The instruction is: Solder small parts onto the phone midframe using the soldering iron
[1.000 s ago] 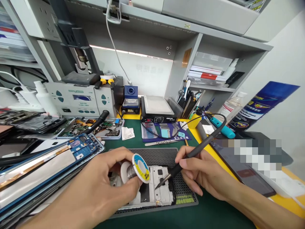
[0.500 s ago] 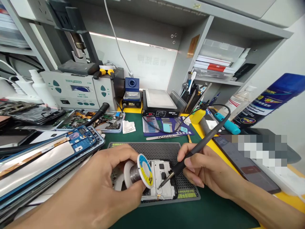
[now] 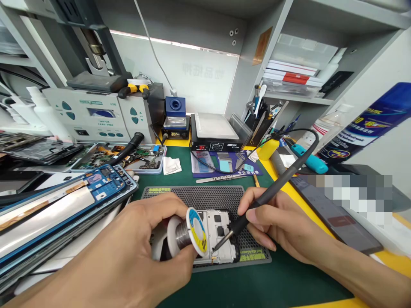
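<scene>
My left hand (image 3: 135, 248) is closed around a spool of solder wire (image 3: 189, 233) with a blue and yellow label, held just above a white phone frame (image 3: 220, 239). The frame lies on a dark grey honeycomb work mat (image 3: 208, 196). My right hand (image 3: 276, 224) grips a black soldering iron (image 3: 272, 190) like a pen. Its tip (image 3: 214, 249) touches the frame close to the spool. The iron's black cable loops up and back over the bench.
A stack of opened phones (image 3: 64, 205) lies at the left. A parts tray (image 3: 128, 158), a rework station (image 3: 96, 119), a soldering station (image 3: 175, 124) and a hot plate (image 3: 215, 137) stand behind. Tweezers (image 3: 221, 177), a tool cup (image 3: 260, 124), a dark phone (image 3: 340, 218) and a blue spray can (image 3: 369, 124) are at the right.
The view has shifted slightly. Both hands stayed over the phone frame. The iron's tip has moved closer to the spool and lower on the frame.
</scene>
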The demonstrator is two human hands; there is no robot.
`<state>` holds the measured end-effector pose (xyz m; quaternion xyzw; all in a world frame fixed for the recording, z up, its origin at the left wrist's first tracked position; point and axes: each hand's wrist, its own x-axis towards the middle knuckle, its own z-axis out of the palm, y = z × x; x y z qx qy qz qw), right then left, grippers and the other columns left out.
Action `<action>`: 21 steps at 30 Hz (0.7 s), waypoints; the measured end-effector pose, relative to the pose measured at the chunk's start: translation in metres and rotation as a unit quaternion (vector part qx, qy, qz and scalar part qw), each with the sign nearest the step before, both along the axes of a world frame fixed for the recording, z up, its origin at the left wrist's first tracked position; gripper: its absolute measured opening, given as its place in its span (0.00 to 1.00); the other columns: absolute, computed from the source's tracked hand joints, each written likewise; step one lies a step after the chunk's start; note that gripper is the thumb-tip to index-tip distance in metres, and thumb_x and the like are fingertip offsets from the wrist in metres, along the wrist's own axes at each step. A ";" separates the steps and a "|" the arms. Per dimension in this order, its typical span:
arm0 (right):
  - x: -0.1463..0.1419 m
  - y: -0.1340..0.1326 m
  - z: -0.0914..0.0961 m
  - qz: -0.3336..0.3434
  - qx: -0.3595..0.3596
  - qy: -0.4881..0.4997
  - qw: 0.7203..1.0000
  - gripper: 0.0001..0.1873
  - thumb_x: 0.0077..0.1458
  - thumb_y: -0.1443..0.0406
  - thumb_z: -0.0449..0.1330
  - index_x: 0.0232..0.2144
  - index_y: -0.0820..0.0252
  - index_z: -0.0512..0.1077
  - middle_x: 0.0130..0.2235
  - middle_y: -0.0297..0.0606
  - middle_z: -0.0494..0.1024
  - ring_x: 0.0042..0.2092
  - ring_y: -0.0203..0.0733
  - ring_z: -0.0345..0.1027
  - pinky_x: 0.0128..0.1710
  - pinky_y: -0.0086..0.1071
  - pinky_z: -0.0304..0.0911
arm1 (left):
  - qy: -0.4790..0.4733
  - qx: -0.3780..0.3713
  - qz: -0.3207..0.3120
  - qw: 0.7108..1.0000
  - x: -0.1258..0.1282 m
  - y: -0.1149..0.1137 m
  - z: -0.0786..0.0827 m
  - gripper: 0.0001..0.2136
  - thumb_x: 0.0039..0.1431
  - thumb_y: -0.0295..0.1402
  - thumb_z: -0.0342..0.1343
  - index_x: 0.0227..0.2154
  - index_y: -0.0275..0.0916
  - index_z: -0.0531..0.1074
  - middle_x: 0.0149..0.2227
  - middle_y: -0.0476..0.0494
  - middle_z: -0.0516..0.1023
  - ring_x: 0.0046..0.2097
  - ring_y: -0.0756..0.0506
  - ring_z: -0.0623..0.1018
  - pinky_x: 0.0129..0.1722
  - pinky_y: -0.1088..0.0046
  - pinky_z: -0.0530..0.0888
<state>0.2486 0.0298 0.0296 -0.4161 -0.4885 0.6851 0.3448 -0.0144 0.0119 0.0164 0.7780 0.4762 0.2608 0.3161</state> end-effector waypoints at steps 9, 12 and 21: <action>0.002 -0.001 -0.003 0.004 0.006 -0.001 1.000 0.01 0.54 0.69 0.62 0.30 0.62 0.75 0.16 0.26 0.67 0.16 0.28 0.56 0.17 0.23 0.48 | -0.020 -0.025 -0.015 0.999 0.007 -0.003 0.008 0.08 0.51 0.27 0.57 0.34 0.45 0.76 0.37 0.51 0.80 0.33 0.48 0.82 0.26 0.81 0.75; 0.001 0.000 -0.003 0.004 0.006 -0.006 1.000 0.01 0.53 0.69 0.62 0.30 0.62 0.75 0.15 0.27 0.67 0.16 0.29 0.56 0.17 0.24 0.47 | -0.020 -0.016 -0.004 1.000 0.009 -0.003 0.009 0.05 0.50 0.27 0.56 0.28 0.45 0.75 0.34 0.52 0.79 0.30 0.49 0.80 0.24 0.81 0.74; 0.002 0.000 -0.003 0.000 0.004 -0.005 1.000 0.01 0.52 0.69 0.62 0.30 0.62 0.75 0.16 0.26 0.67 0.16 0.28 0.57 0.17 0.23 0.49 | -0.017 -0.001 -0.006 1.000 0.011 -0.003 0.008 0.05 0.49 0.27 0.57 0.26 0.46 0.74 0.32 0.54 0.78 0.28 0.50 0.79 0.23 0.80 0.72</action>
